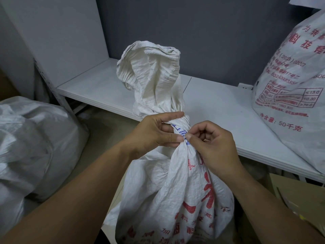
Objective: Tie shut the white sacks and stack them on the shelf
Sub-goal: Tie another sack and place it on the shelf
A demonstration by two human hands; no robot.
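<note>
Grey wall [211, 32] backs a smooth white shelf [219, 106] just beyond both hands. Well to the right of the right hand [211, 143], a second sack [290, 81] already sits on that shelf. Between the hands stands the sack [175, 182], crinkled woven plastic with red lettering, its neck bunched into tight pleats and its mouth flaring above. The left hand [154, 132] curls round the neck; the right hand pinches a blue-and-white cord [181, 132] wrapped there. The knot looks unfinished, with lifting still to come. Left of the left hand slumps a third sack [35, 141], seemingly waiting.
</note>
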